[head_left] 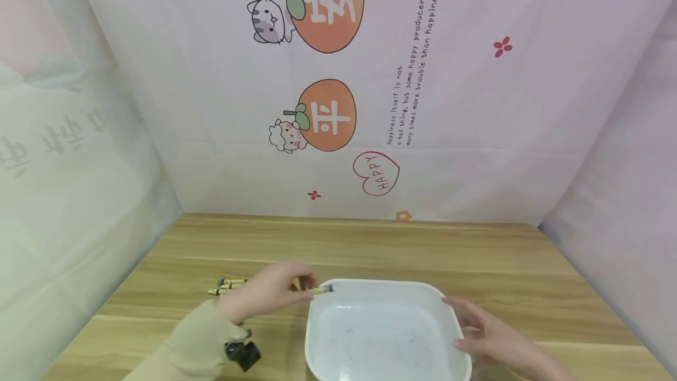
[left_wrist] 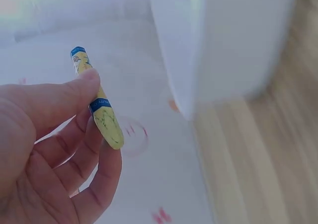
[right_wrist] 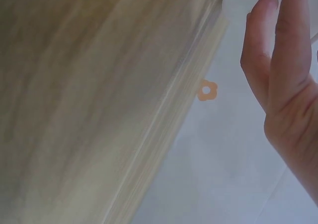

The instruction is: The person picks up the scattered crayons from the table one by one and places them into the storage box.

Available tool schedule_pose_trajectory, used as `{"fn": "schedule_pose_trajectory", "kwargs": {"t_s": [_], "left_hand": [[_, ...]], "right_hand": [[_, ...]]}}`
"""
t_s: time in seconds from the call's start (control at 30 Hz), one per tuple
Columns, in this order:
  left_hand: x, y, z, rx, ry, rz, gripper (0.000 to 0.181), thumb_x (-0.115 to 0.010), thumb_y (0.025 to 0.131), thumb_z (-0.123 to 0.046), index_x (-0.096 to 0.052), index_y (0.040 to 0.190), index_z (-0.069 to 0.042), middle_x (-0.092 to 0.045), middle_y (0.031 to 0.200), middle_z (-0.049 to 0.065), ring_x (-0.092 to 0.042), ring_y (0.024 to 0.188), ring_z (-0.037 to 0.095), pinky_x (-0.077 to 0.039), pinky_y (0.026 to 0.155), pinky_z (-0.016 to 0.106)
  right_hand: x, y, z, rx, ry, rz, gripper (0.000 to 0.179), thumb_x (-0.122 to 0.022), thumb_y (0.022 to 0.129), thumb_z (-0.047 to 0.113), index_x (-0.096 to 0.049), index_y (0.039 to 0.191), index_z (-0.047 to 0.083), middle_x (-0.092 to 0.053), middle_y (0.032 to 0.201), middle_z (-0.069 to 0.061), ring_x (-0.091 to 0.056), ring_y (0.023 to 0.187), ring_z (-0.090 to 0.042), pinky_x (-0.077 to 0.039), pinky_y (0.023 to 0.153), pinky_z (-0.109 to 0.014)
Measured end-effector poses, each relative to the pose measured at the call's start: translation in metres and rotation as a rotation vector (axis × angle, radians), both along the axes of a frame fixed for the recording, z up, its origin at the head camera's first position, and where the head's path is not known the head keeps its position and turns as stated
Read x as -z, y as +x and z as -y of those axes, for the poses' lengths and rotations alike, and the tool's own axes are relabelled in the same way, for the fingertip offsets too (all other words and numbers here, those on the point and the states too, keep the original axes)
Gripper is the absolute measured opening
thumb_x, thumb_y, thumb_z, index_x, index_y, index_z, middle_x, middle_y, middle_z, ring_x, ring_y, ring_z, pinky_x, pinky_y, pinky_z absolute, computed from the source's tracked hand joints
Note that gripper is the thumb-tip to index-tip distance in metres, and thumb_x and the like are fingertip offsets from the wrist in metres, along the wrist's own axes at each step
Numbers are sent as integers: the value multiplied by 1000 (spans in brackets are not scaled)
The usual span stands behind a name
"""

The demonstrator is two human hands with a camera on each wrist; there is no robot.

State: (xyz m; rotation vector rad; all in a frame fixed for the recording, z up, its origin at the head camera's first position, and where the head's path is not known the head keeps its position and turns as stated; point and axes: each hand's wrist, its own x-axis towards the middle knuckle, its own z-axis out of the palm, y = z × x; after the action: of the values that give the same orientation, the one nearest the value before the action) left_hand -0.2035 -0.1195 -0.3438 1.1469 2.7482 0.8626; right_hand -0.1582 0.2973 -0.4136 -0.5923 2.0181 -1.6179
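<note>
My left hand [head_left: 275, 291] pinches a yellow oil pastel [left_wrist: 107, 122] with blue bands between thumb and fingers. The pastel's bare, blunt tip shows in the left wrist view. In the head view, that hand is at the back left corner of a white plastic basin [head_left: 386, 290], the pastel's far end over the rim. My right hand [head_left: 494, 337] holds the basin's right rim, the thumb lapping over the edge and other fingers outside. Only part of this hand [right_wrist: 290, 70] shows in the right wrist view. Nothing but faint marks lies on the basin's visible floor.
More yellow pastels [head_left: 228, 284] lie on the wooden table [head_left: 359, 246] left of the basin, partly hidden by my left forearm. A small black device [head_left: 243, 354] sits at the left wrist. Printed white cloth [head_left: 238, 181] walls the table's back and sides.
</note>
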Motion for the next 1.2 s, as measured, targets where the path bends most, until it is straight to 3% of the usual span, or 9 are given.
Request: {"fn": "schedule_pose_trajectory", "kwargs": {"t_s": [0.13,0.23,0.4,0.57,0.83,1.0,1.2], "left_hand": [[-8,-7,-41,58,-33,-13,8,-67,85,-15,-63,92,-14,-64,87,-5,-55,78,0,-48,68,14],[-6,-12,-72,99,-84,-41,9,-67,85,-16,-64,93,-13,-65,88,-5,-55,78,-1,-47,70,12],[6,-19,-116,138,-176,-56,8,-67,85,-18,-66,92,-16,-65,86,-9,-54,76,-3,-44,67,9],[24,-25,-146,141,-243,-58,7,-69,83,-19,-66,90,-17,-65,82,-10,-53,72,-3,-41,63,9],[36,-24,-175,135,-329,-64,7,-71,81,-18,-67,86,-17,-65,80,-11,-51,70,-3,-40,63,9],[46,-23,-185,137,-399,-140,6,-70,81,-19,-68,87,-19,-65,83,-12,-54,73,-3,-41,68,8],[66,-25,-189,119,-448,-202,5,-72,78,-20,-67,78,-22,-60,72,-13,-46,63,-2,-36,57,9]], "right_hand": [[0,0,-1,-1,-16,21,66,-51,93,5,-10,145,3,-43,128,-28,-63,102,-16,-56,70,-45],[0,-1,-1,-5,-33,36,66,-51,93,4,-11,145,6,-44,128,-25,-63,103,-18,-56,71,-46],[1,-2,-1,-10,-46,46,66,-51,92,4,-11,145,6,-46,126,-25,-63,102,-21,-56,71,-48],[1,-2,-1,-15,-57,54,65,-51,92,4,-13,145,7,-47,125,-23,-63,101,-22,-55,71,-48],[2,-1,-2,-28,-66,33,65,-51,92,4,-13,145,5,-50,123,-21,-64,98,-23,-55,68,-48],[2,-1,-2,-33,-85,46,66,-51,92,3,-12,144,4,-48,126,-21,-64,100,-23,-55,69,-49],[1,-1,-1,-24,-75,50,67,-51,92,3,-9,144,0,-47,127,-24,-64,101,-23,-55,69,-49]]}}
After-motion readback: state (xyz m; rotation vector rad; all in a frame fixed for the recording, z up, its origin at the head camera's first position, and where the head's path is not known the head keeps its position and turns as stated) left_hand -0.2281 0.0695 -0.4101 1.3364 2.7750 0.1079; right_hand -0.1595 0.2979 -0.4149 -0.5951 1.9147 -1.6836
